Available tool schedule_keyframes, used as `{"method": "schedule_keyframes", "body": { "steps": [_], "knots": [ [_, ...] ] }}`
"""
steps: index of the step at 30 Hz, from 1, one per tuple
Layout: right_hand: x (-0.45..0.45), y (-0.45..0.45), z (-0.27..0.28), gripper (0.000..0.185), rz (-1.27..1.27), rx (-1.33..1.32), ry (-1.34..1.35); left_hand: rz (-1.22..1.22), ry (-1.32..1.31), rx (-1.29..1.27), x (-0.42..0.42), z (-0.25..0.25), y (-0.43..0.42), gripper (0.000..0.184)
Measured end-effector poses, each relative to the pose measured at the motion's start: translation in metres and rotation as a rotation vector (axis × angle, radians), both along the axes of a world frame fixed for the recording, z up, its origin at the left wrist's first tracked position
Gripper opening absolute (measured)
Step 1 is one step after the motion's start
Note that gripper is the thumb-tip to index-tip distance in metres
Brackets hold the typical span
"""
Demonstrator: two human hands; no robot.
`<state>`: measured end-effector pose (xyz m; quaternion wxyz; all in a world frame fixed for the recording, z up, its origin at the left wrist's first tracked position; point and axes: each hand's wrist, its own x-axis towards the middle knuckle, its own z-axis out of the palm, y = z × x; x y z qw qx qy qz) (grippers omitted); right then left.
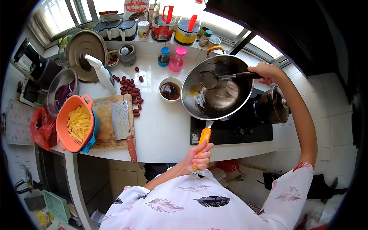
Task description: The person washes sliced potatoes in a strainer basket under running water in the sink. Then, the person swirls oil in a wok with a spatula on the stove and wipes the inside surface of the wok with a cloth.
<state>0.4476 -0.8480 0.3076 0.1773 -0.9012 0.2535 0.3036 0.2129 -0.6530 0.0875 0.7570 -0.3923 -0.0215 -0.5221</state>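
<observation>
1. The wok (225,97) is in front of the person, over the cooktop (237,136) and overlapping the counter (157,126); whether its base rests on a burner cannot be told.
2. The left hand (200,155) is closed, fingers wrapped around the wok's orange handle (206,136); the right hand (264,73) is curled around the end of the ladle (209,79), whose bowl is inside the wok.
3. The wok looks stiff and fairly heavy, likely front-heavy; its wet-looking inside may be slippery and the metal possibly hot, so the long handle suits one hand and the far loop handle (215,50) a second; the ladle seems light and rigid, best held by its dark grip.
4. The pale counter looks smooth and hard; a bowl (170,101) of dark liquid stands just beside the wok, a cleaver (121,119) lies on the cutting board (107,140); windows and tiled walls enclose the bright kitchen.
</observation>
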Motion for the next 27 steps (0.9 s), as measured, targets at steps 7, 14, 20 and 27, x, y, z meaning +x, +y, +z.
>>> {"method": "schedule_keyframes", "body": {
  "steps": [7,14,20,27],
  "knots": [
    [-0.011,0.025,-0.014,0.040,0.561,-0.278,0.039,-0.009,0.005,-0.009,0.000,-0.001,0.001,0.033],
    [-0.002,0.029,0.002,0.028,0.482,-0.254,-0.026,-0.006,-0.002,-0.006,0.001,-0.002,0.003,0.034],
    [0.012,0.021,-0.008,0.030,0.536,-0.242,-0.035,-0.018,-0.026,-0.036,0.002,-0.004,0.002,0.035],
    [0.031,0.022,-0.035,0.033,0.658,-0.134,-0.325,-0.022,-0.032,-0.063,0.003,-0.003,0.002,0.034]
  ]
}}
